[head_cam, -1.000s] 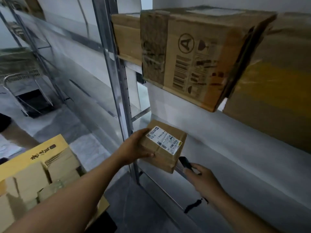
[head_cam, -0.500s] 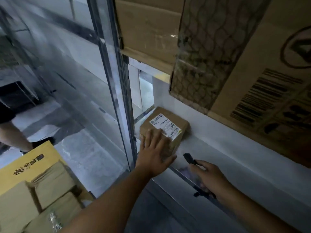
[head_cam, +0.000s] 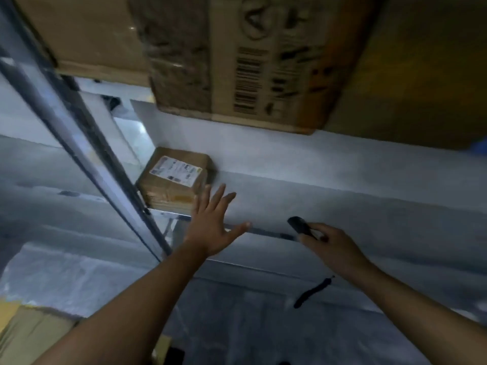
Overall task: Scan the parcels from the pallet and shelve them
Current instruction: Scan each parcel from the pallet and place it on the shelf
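One boxy cardboard parcel on smooth shelf, left hand splayed.

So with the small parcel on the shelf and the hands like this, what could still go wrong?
1. The small parcel sits at the shelf front corner by the upright; a brush from the open left hand might knock it off.
2. The scanner, pinched in the right hand, could slip.
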Motion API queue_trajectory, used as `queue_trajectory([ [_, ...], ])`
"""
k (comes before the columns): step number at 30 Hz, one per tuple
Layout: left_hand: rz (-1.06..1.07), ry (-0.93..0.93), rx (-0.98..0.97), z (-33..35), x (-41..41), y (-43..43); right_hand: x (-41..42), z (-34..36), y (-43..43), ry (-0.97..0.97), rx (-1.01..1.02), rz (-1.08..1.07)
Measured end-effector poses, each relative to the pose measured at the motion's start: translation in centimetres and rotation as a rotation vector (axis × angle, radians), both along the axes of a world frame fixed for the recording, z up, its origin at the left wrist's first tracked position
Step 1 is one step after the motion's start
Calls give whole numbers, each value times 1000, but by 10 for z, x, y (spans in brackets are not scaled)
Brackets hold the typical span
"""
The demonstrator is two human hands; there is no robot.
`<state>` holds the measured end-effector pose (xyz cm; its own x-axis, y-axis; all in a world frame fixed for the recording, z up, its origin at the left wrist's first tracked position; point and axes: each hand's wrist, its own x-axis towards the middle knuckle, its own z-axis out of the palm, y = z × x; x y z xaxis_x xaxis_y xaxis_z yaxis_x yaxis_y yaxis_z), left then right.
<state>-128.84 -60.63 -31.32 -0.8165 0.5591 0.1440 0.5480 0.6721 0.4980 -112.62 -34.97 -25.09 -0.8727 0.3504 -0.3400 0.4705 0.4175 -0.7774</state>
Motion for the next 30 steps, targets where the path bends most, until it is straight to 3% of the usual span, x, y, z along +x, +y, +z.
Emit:
queue_trajectory([
  [5, -289, 29, 19, 11, 66, 93, 104, 28, 59, 55, 161, -119],
  [10, -630, -39, 6, 34, 186, 217, 274, 43, 123, 38, 338, -345],
  [19, -1110, -91, 31, 69, 527, 432, 634, 61, 183, -116, 367, -820],
  [27, -1565, -128, 119, 92, 796, 521, 910, 86, 155, -218, 454, -1254],
  [30, -1700, -151, 50, 100, 876, 551, 983, 90, 138, -231, 464, -1399],
])
